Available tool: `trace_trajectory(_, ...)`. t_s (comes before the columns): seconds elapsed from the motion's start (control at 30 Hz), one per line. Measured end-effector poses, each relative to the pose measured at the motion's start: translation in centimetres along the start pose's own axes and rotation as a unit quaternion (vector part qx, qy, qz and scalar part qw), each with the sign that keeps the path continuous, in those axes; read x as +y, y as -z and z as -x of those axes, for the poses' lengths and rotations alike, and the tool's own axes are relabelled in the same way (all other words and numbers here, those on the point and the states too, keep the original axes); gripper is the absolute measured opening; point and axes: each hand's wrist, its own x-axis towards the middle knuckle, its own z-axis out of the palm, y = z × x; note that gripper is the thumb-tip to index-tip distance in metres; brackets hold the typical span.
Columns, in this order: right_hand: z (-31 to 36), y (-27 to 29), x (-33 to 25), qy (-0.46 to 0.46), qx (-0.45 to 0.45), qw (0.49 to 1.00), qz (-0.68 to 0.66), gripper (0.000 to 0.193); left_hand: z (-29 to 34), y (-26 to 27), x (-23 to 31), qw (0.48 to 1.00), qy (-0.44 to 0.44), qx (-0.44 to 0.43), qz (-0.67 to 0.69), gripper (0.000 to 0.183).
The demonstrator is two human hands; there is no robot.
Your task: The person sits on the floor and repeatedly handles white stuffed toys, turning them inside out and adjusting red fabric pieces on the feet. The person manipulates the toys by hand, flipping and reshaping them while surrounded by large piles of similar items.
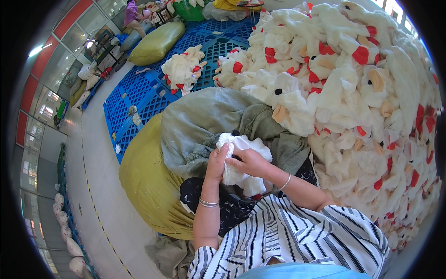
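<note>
A great heap of white plush toys (362, 93) with red patches, tan ears and small black spots fills the right side of the view, rising from the floor to the far edge. Left of it, blue plastic pallets (139, 100) cover the floor, bearing a smaller pile of the same white and red toys (183, 69) and, farther back, a long olive-green stuffed sack (157, 43). Nearer the person lies a bulging yellow sack (146, 181), and resting against its right side a grey-green sack (204, 125), open and crumpled at the mouth. Along the left wall, red panels (69, 21) run above the windows, and a row of pale filled bags (67, 232) lines the floor edge. A second person in a purple top (132, 14) sits far back by the pallets.

The white plush piece (244, 162) sits over the person's lap, just in front of the grey-green sack's mouth. It is fluffy, plain white on the side shown, limp and bunched. The left hand (217, 160), a silver bangle on its wrist, grips the piece's left edge with fingers curled and thumb pressed to the fur. The right hand (251, 162), also bangled, closes over the middle of the piece, fingers pinching the fabric.
</note>
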Motion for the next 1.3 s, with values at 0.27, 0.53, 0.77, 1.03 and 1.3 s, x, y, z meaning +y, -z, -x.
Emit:
trace_trajectory(0.27,-0.4,2.0,0.3,-0.028,-0.011,0.994,-0.103,0.036,0.4,0.0,0.2,0.995,-0.008,-0.028,-0.093,0.032)
trace_trajectory(0.53,-1.0,5.4,3.5,-0.099,0.122,0.973,-0.169,0.028,0.7,0.4,2.1,0.998,-0.026,0.058,0.0,0.043)
trace_trajectory(0.77,0.5,0.9,4.1,-0.09,0.0,0.981,-0.171,0.018,0.3,0.2,0.4,1.0,-0.013,0.016,-0.01,0.032)
trace_trajectory(1.03,0.5,1.2,3.8,-0.072,0.036,0.962,-0.26,0.026,-0.2,0.3,-0.6,0.998,-0.059,0.021,-0.001,0.032)
trace_trajectory(1.3,1.3,0.4,2.2,-0.077,0.071,0.993,-0.053,0.043,-0.3,0.5,-0.8,0.997,-0.059,0.009,-0.055,0.031)
